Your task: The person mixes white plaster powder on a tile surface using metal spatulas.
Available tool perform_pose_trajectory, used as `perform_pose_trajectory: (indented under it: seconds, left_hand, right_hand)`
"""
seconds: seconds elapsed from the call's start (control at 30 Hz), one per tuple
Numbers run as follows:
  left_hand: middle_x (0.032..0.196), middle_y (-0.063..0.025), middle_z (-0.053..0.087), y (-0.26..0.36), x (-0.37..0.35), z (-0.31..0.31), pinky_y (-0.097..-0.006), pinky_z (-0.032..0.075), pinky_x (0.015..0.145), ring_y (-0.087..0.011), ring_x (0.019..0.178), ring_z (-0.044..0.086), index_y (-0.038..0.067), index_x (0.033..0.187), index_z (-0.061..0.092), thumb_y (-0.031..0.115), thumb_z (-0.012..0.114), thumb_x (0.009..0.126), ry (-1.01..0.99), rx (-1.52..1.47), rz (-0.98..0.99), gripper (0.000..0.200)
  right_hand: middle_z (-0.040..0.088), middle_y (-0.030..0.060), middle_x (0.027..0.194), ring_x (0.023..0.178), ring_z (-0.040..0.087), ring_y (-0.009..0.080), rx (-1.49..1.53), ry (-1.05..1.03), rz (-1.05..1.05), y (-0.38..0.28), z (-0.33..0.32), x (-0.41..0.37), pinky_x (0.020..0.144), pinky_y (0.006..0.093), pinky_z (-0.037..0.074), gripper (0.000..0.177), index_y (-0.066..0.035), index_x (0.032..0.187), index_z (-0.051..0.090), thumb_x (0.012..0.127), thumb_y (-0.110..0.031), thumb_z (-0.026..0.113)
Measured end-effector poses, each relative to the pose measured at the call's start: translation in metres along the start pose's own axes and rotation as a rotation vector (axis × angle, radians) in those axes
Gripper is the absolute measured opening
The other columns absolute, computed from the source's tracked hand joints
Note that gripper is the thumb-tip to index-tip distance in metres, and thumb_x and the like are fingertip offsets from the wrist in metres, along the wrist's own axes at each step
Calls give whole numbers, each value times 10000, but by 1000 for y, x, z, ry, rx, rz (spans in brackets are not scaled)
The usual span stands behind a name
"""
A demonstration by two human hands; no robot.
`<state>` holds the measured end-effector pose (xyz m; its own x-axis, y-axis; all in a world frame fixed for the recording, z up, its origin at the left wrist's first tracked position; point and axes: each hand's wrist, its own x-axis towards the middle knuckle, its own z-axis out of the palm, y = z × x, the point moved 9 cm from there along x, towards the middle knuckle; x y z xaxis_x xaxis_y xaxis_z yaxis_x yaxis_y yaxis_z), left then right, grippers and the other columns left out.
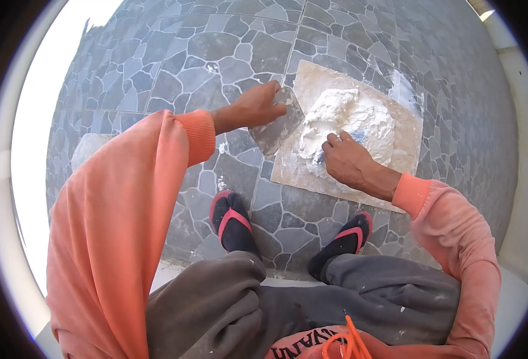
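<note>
My left hand (pixel 253 107) is closed on the edge of a grey, stained flat plate (pixel 283 127), tilted beside the left edge of a worn board (pixel 300 170). On that board lies a thick, wet-looking mound of white putty (pixel 375 116). Over the mound's near side, my right hand (pixel 349 160) is closed around a blue-grey scraper (pixel 357 137). Most of the scraper is hidden by the fingers and the putty, so its full shape does not show.
The board rests on grey stone-patterned tiles (pixel 216 48) with white splashes. A white smear (pixel 403 90) marks the board's far right corner. My feet in pink-strapped flip-flops (pixel 231 218) stand just in front of the board. A pale wall (pixel 524 149) rises at the right.
</note>
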<state>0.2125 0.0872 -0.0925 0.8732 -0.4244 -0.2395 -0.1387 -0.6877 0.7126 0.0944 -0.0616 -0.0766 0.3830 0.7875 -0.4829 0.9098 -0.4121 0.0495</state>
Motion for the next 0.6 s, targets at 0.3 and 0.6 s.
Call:
perform_pose_trajectory:
  seconds: [0.3, 0.6]
  left_hand:
    - [992, -321, 631, 0, 0, 1, -459, 480, 844, -431, 948, 625, -103, 1177, 498, 238, 598, 808, -14, 25, 7, 513]
    - [973, -322, 633, 1, -7, 7, -471, 484, 820, -428, 936, 630, -108, 1134, 517, 225, 594, 805, -22, -6, -12, 475]
  right_hand:
    - [604, 89, 896, 959, 519, 234, -74, 84, -82, -1, 14, -13, 797, 351, 392, 185, -22, 791, 710, 799, -147, 573]
    - [608, 119, 927, 963, 527, 245, -58, 117, 56, 20, 18, -37, 803, 359, 417, 187, -1, 806, 699, 824, -127, 561]
